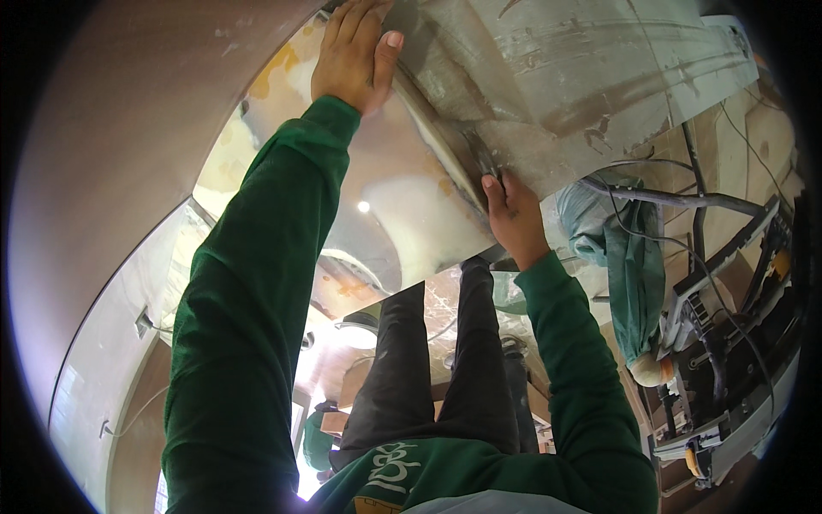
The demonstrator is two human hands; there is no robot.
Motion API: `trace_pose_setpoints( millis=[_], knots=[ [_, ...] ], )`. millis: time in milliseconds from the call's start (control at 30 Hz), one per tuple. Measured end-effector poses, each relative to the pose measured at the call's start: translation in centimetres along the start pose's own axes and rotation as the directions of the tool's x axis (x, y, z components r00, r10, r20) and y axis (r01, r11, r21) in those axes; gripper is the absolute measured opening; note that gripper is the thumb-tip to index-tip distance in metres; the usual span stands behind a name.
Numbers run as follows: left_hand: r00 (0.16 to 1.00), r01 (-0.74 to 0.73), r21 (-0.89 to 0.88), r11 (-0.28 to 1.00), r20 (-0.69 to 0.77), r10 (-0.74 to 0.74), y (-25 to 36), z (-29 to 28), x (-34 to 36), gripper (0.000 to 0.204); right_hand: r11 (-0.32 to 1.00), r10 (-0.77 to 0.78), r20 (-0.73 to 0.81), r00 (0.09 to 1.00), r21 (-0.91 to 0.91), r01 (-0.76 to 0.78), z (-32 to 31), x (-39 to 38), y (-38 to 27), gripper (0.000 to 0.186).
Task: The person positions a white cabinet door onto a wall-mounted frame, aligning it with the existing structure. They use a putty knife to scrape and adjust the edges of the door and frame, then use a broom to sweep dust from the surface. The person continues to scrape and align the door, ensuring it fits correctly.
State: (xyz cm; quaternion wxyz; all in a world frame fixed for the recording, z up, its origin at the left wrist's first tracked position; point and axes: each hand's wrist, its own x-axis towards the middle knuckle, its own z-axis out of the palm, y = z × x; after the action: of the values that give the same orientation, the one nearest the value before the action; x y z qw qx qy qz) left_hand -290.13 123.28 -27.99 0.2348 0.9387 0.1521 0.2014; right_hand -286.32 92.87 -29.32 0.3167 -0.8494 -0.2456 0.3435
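My left hand (355,60) reaches far up and lies on the upper part of a patchy beige panel (394,201), fingers stretched and thumb apart. Its fingertips touch the frame's top edge. The panel carries pale, grey and yellow-brown patches, with a glossy light spot. At the panel's right edge my right hand (518,223) is closed, thumb up, round a dark narrow object (482,156) whose kind I cannot make out. Its other fingers are mostly hidden.
A large dusty grey sheet (565,77) lies beyond my right hand. On the right stand dark metal frames (711,201) with cables and a green cloth-like bundle (634,265). A smooth brownish surface (111,128) curves along the left. A person in green (318,437) shows at the bottom.
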Motion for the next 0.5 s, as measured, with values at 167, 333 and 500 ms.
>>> trace_pose_setpoints(
  millis=[167, 333, 500],
  knots=[
    [0.999, 0.003, -0.014, 1.0, -0.042, -0.004, -0.9, 1.0, -0.3, 0.05, 1.0, -0.007, -0.012, 1.0, 0.014, 0.007, 0.9, 2.4, -1.5, 0.034],
    [0.999, -0.004, 0.013, 1.0, -0.033, 0.005, -0.6, 0.9, -0.3, 0.053, 0.996, -0.042, -0.052, 0.998, 0.074, 0.046, 1.3, 3.3, -2.1, 0.034],
    [0.999, -0.026, 0.037, 0.999, -0.039, 0.027, -0.6, 1.0, -0.3, 0.053, 0.996, -0.087, -0.094, 0.992, 0.026, 0.09, 2.3, 5.0, -2.6, 0.034]
  ],
)
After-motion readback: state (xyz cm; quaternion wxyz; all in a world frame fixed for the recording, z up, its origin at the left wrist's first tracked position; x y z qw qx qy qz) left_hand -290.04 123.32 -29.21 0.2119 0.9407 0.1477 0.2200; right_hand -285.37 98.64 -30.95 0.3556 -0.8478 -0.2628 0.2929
